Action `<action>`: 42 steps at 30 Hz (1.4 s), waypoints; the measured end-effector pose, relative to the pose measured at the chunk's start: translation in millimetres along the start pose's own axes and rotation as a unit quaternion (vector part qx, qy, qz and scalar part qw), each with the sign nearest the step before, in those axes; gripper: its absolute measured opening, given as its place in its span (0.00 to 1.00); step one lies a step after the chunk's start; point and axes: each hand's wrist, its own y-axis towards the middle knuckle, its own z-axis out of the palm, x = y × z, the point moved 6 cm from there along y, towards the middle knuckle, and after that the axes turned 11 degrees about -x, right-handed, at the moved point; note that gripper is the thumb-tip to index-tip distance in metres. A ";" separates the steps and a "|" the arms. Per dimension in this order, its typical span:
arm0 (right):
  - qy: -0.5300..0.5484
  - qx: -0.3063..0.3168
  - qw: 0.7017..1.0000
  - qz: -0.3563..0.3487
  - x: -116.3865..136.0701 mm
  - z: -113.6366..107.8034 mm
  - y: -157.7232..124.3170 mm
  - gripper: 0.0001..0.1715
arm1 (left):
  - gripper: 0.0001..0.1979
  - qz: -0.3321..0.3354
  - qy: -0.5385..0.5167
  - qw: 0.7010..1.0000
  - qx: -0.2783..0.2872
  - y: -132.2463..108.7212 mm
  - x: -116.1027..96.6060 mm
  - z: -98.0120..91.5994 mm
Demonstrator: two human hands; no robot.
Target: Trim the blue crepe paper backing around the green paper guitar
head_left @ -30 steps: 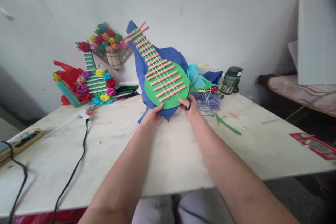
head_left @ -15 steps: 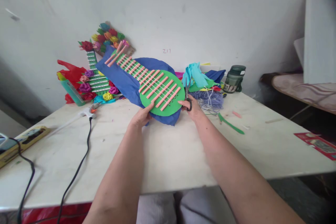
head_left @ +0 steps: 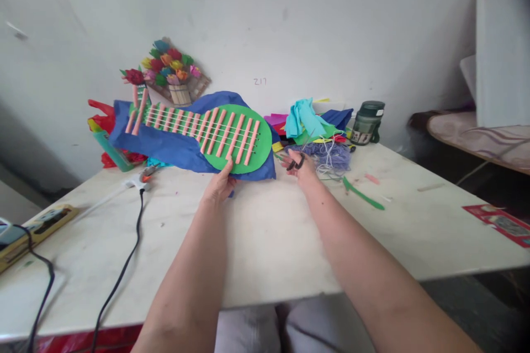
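Note:
A green paper guitar (head_left: 211, 135) with pink crossbars and white strings lies against a larger sheet of blue crepe paper (head_left: 165, 149). My left hand (head_left: 220, 183) grips its lower edge, thumb in front and fingers mostly hidden behind. The guitar is raised off the table, its neck pointing left. To the right of its round end, my right hand (head_left: 307, 170) has its fingers through the black handles of a pair of scissors (head_left: 301, 161). The blades are hard to make out against the clutter, and the scissors do not touch the guitar.
Behind the right hand lie purple yarn (head_left: 337, 155) and turquoise crepe paper (head_left: 305, 117), with a green bottle (head_left: 367, 123) farther right. A glue gun (head_left: 137, 181) with a black cord and a power strip (head_left: 41, 229) lie left. Paper flowers (head_left: 169, 60) stand at the back.
The guitar and blue paper have swung left and levelled out, the neck end dropping. My right hand has come away from the guitar's edge, and the scissors have turned from upright.

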 end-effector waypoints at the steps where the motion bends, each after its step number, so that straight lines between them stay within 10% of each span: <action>1: -0.008 0.014 1.000 0.023 -3.3 2.6 -3.2 0.17 | 0.28 0.003 -0.011 1.000 -0.004 0.5 -0.2 0.4; 9: 0.102 0.173 0.971 0.131 -16.4 35.2 -35.0 0.12 | 0.24 -0.049 -0.022 0.998 0.014 -6.6 8.9 10.6; 16: 0.185 0.028 0.982 0.010 4.9 14.1 -8.7 0.19 | 0.22 -0.056 -0.004 0.998 0.006 -5.2 9.6 5.6; 24: 0.170 0.039 0.985 -0.019 15.9 9.7 -7.2 0.22 | 0.21 -0.047 0.005 0.999 -0.005 -0.2 10.5 -0.2; 30: 0.050 0.018 0.998 -0.016 12.1 14.2 -15.5 0.23 | 0.19 0.038 -0.059 0.995 -0.075 9.2 3.2 -2.7; 42: -0.099 0.172 0.975 0.103 -41.0 62.6 -92.3 0.27 | 0.18 0.115 -0.148 0.978 -0.089 4.2 -12.9 9.7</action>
